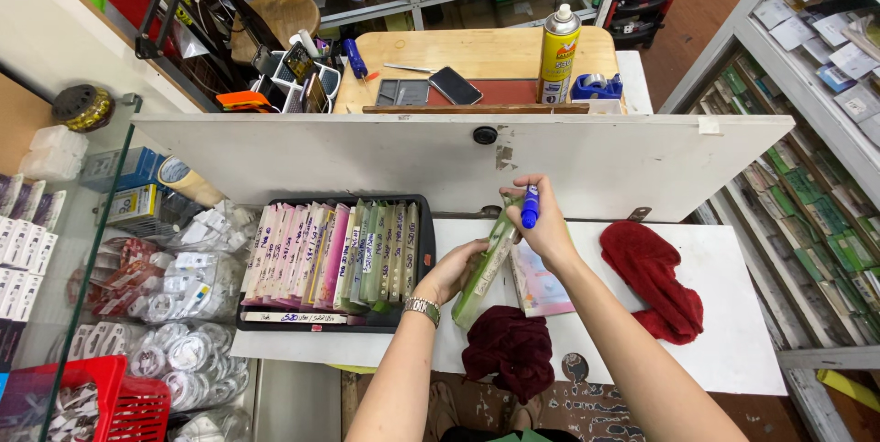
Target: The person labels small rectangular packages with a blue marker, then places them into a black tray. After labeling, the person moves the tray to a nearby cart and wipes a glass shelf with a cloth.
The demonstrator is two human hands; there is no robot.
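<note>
Marker tip close to a loosely held packet

Head view: left hand (pixel 456 268) grips a green flat packet (pixel 486 263) above the white worktop (pixel 733 314); right hand (pixel 541 222) is closed round a blue marker (pixel 530 206). Packet could slip or smear, I'd judge.

- Black tray (pixel 427 263) on white counter (pixel 742 332), filled with upright pink and green packets (pixel 335 254).
- Two dark red cloths (pixel 660 281), well apart.
- Yellow spray can (pixel 557 55) and phone (pixel 455 85) on wooden table (pixel 495 49).
- Red basket (pixel 101 396), lower left.
</note>
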